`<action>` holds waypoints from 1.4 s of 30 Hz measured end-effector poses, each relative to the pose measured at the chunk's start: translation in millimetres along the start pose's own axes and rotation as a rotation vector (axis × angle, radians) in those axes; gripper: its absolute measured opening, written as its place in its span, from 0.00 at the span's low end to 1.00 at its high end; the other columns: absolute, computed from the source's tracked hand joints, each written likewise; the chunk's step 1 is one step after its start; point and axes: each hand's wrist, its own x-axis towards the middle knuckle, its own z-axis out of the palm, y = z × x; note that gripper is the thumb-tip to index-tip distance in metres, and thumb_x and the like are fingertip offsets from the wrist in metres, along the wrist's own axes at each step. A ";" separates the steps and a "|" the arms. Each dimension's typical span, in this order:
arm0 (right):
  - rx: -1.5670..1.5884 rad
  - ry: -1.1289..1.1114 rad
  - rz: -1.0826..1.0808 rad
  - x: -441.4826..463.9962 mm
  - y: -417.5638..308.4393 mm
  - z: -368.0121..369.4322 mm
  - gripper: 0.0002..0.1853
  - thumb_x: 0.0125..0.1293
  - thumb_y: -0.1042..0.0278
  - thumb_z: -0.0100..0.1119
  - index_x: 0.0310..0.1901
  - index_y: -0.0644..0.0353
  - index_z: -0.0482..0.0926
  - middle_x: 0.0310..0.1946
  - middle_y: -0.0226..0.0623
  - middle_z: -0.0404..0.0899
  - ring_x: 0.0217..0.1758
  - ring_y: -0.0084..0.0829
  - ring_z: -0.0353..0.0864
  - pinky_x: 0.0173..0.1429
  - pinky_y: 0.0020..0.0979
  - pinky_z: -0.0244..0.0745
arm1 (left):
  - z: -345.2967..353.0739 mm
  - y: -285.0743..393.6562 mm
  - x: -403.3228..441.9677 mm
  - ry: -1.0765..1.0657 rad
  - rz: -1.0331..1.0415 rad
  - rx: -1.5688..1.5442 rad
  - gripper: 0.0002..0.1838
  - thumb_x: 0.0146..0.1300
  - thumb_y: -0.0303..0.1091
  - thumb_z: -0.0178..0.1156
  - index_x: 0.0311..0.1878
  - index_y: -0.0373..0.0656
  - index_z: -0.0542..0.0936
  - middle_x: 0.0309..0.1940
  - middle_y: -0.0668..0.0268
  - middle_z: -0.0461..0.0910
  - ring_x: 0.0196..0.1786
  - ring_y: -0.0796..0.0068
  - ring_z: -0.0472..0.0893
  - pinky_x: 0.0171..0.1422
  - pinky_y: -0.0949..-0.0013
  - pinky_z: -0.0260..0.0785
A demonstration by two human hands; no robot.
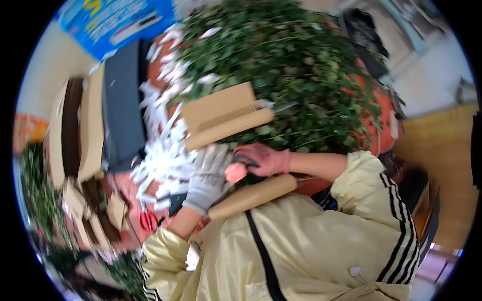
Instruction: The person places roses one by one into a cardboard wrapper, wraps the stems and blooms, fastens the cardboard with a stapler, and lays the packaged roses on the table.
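Note:
A coral-pink rose (pixel 236 172) shows its bloom between my two hands, and its stem is hidden. My right hand (pixel 261 159), in a pink and dark glove, is closed with curled fingers at the bloom and appears to grip the rose. My left hand (pixel 207 178), in a whitish-grey glove, lies beside the bloom with its fingers stretched out. Beneath the hands is a cardboard wrap, with one corrugated roll (pixel 256 196) close to my body. Beyond the hands lie a second corrugated roll (pixel 231 129) and a flat cardboard panel (pixel 219 106).
A large heap of leafy green stems (pixel 281 65) covers the back of the red table. White paper strips (pixel 168 145) are piled to the left. Red-handled scissors (pixel 147 220) lie near the front left. Cardboard boxes (pixel 93 125) and a dark panel (pixel 124 105) stand farther left.

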 end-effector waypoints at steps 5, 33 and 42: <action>-0.071 0.008 -0.067 -5.7 -6.9 -9.4 0.26 0.52 0.64 0.62 0.53 0.59 0.70 0.56 0.44 0.69 0.56 0.44 0.72 0.59 0.40 0.67 | 25.0 -4.1 -0.8 0.117 0.037 0.056 0.33 0.50 0.51 0.56 0.59 0.43 0.72 0.68 0.56 0.57 0.72 0.46 0.49 0.74 0.42 0.36; -1.527 1.298 1.167 -436.4 -122.4 -493.1 0.16 0.63 0.51 0.55 0.36 0.57 0.79 0.34 0.45 0.80 0.36 0.43 0.79 0.40 0.39 0.74 | 3.8 17.7 5.6 -0.107 -0.094 0.115 0.27 0.50 0.48 0.56 0.56 0.54 0.77 0.70 0.50 0.52 0.72 0.40 0.44 0.74 0.41 0.31; -1.280 1.230 0.732 -330.0 -321.5 -302.3 0.16 0.66 0.61 0.52 0.52 0.57 0.77 0.45 0.40 0.81 0.51 0.35 0.78 0.51 0.34 0.74 | 5.2 15.9 6.9 -0.239 -0.106 0.254 0.31 0.55 0.46 0.53 0.63 0.50 0.69 0.72 0.45 0.45 0.72 0.33 0.42 0.73 0.38 0.31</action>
